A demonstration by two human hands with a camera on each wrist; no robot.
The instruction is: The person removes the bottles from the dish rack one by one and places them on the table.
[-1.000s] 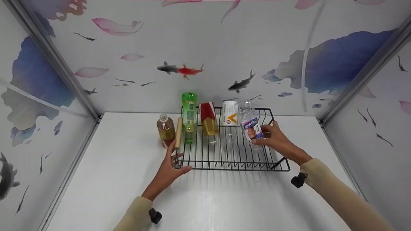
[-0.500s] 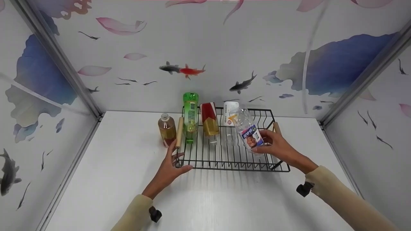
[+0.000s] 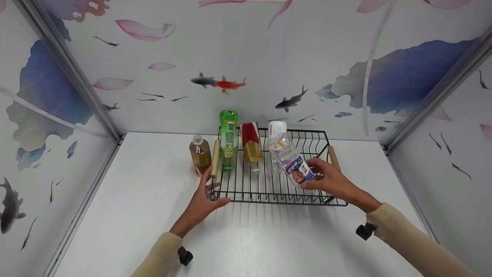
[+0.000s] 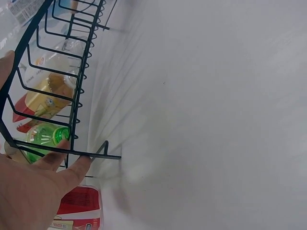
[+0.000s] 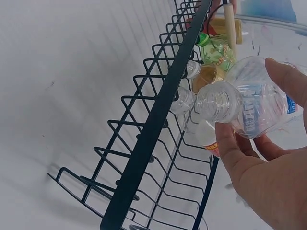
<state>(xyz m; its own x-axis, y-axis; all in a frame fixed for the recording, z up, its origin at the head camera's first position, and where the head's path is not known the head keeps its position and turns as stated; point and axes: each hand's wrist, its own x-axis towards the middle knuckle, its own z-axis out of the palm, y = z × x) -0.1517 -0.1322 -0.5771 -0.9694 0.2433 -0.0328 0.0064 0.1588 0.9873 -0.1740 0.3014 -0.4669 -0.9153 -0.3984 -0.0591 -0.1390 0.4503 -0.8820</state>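
Observation:
A clear plastic bottle [image 3: 294, 163] with a blue and white label is held in my right hand [image 3: 330, 179], tilted above the right half of the black wire rack [image 3: 265, 198]. In the right wrist view its bare neck [image 5: 220, 102] faces the rack's front. My left hand [image 3: 200, 202] holds the rack's front left corner, thumb and fingers on either side of the frame, near the wooden handle [image 3: 215, 157]. Lying in the rack are a green bottle [image 3: 229, 138], a red and gold bottle [image 3: 251, 142] and a white-and-clear bottle [image 3: 276, 127], partly covered by the held one.
Left of the rack stands a bottle [image 3: 200, 156] of brown liquid, close to my left fingers. A second wooden handle [image 3: 334, 158] is on the rack's right end. Behind the white table [image 3: 246, 238] rises a printed wall [image 3: 246, 104], with side walls left and right.
The clear bottle in my right hand has moved slightly towards me and tilted further left, now overlapping the white bottle. My left hand has kept its place on the rack.

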